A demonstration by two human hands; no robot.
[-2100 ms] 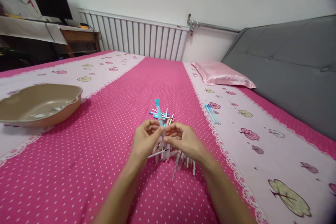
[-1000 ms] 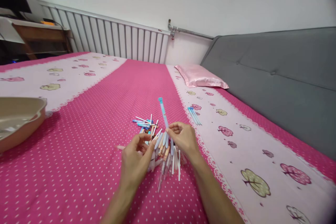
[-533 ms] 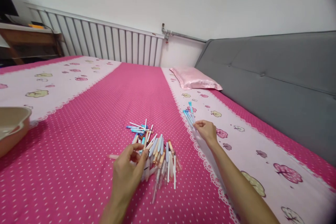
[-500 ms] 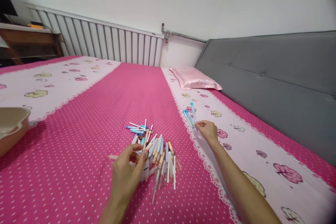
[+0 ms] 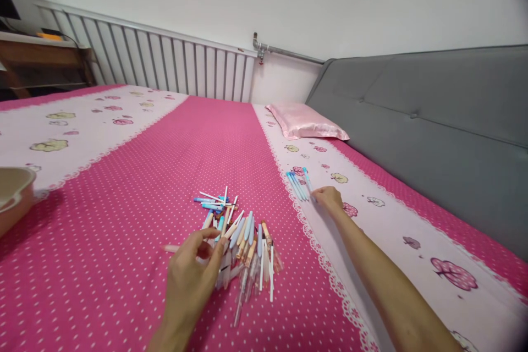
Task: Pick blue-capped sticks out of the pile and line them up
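My right hand [image 5: 329, 198] pinches the lower end of a light-blue pen [image 5: 307, 179] over the white band of the bedspread. Just left of it, several blue pens [image 5: 296, 186] lie side by side in a slanting row. My left hand [image 5: 192, 267] is at the left side of a heaped pile of pens [image 5: 249, 236], its thumb and forefinger closed around a beige pen [image 5: 224, 224]. That pen's lower end is hidden by the fingers. Blue, beige, white and clear pens make up the pile. A pale pink pen [image 5: 169, 248] pokes out left of my left hand.
The pink dotted bedspread [image 5: 206, 143] lies beneath everything. A pink basin [image 5: 18, 203] stands at the left edge. A pink satin pillow [image 5: 307, 121] rests near the grey headboard [image 5: 429, 99]. A white radiator [image 5: 144, 55] runs along the wall.
My right hand has moved slightly right, and its pen has shifted to the right end of the row, tilting the other way. My left hand stays by the pile. The view has shifted slightly.
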